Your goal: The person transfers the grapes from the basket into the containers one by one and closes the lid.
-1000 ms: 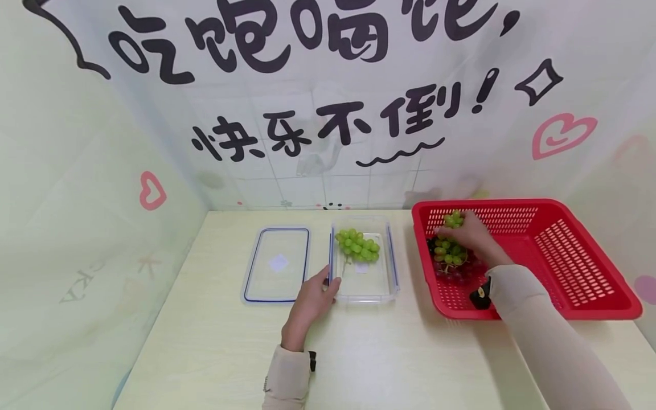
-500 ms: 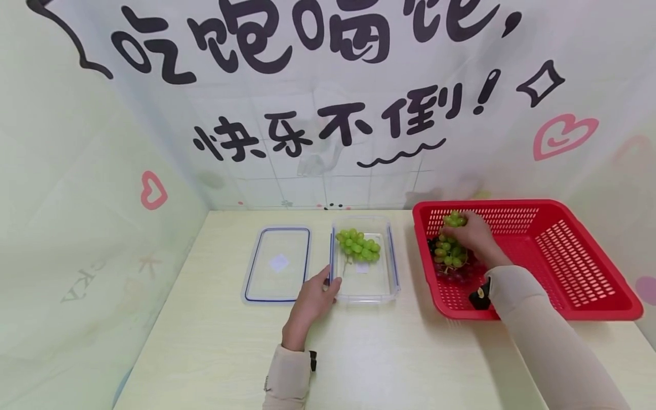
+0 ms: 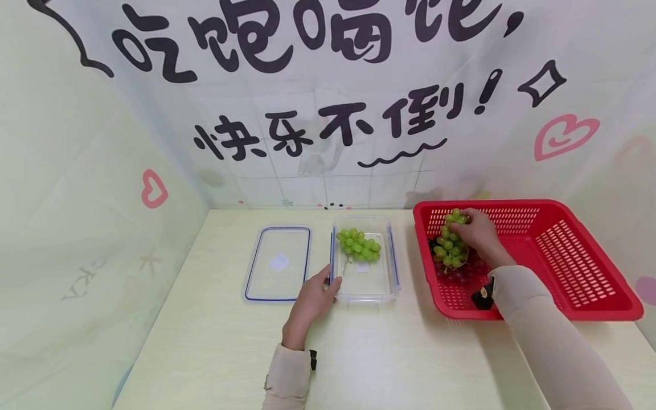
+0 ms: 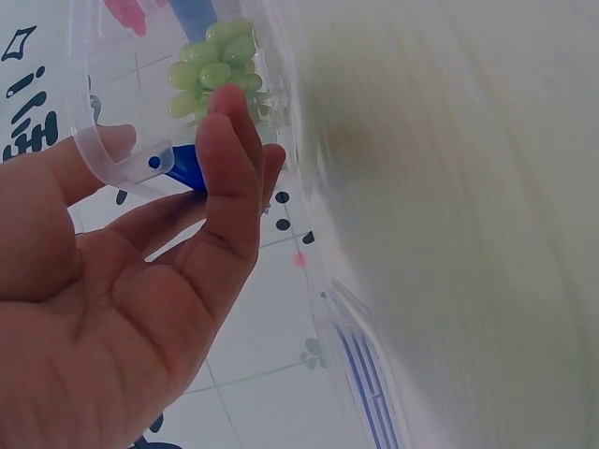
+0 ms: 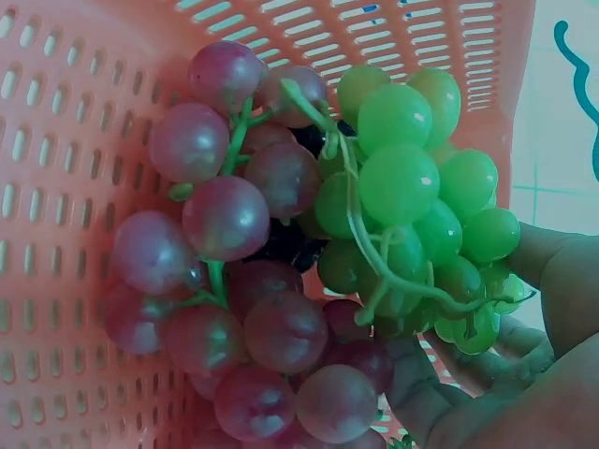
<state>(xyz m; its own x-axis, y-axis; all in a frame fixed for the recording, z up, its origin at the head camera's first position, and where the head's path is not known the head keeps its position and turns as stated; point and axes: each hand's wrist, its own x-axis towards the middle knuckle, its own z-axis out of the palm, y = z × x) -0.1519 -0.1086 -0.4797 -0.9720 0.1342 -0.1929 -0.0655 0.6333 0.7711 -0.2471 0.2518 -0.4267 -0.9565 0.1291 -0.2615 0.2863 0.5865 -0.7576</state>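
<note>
My left hand (image 3: 311, 302) grips the near left corner of a clear plastic container (image 3: 365, 297), thumb and fingers on either side of its wall (image 4: 122, 173). Inside lies a bunch of green grapes (image 3: 359, 245) with its stem toward me. My right hand (image 3: 479, 233) reaches into a red basket (image 3: 605, 310) and holds the upper end of another green grape bunch (image 3: 448, 250), which hangs over other fruit. Beside that bunch, in the right wrist view, are purple-red grapes (image 5: 225, 217) on a green stem. Dark grapes (image 5: 285, 245) show partly behind them.
Left of the container, a clear lid with a blue seal (image 3: 279, 263) lies flat on the pale wooden table (image 3: 389, 359). A printed cloth (image 3: 287, 188) hangs behind the table. The basket's slotted walls rise around the grapes at the right.
The right hand has lifted the green bunch slightly in the basket, and more of its grapes show below the fingers. My left hand and the container have stayed put.
</note>
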